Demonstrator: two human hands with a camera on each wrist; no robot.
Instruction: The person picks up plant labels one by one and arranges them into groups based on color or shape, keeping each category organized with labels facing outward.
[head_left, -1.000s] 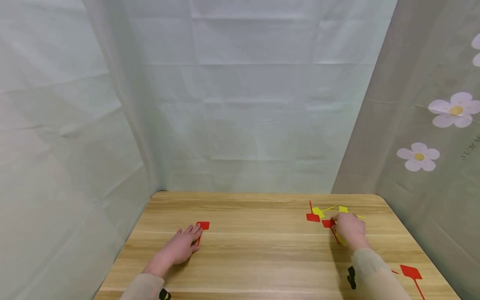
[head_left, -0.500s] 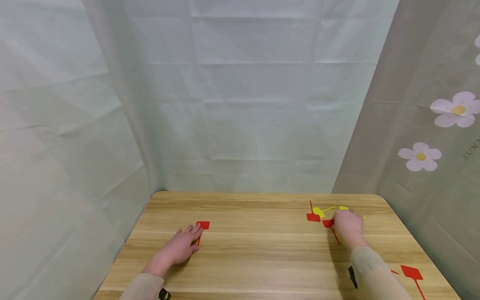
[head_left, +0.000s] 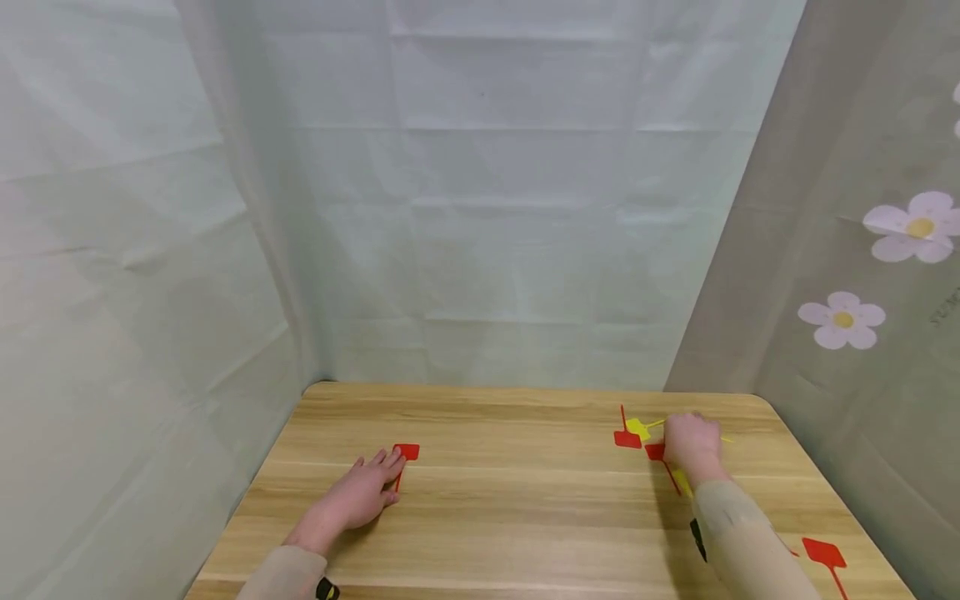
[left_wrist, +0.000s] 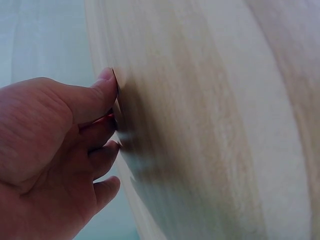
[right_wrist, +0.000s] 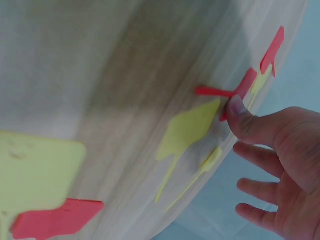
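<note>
Small heap of flat red and yellow plastic flag-shaped tags [head_left: 643, 433] lying at the far right of the light wooden table [head_left: 517, 492], stems crossed over one another. Right hand [head_left: 692, 446] lowered onto the heap, fingers spread and loose, nothing gripped; thumb tip pressing a red tag [right_wrist: 240, 89], probably to pin or slide it, a yellow tag [right_wrist: 189, 129] just beside it. Left hand [head_left: 360, 493] resting flat and relaxed, fingertips touching a single red tag [head_left: 406, 453]. Another lone red tag [head_left: 823, 553] near the front right edge, apart from both hands.
</note>
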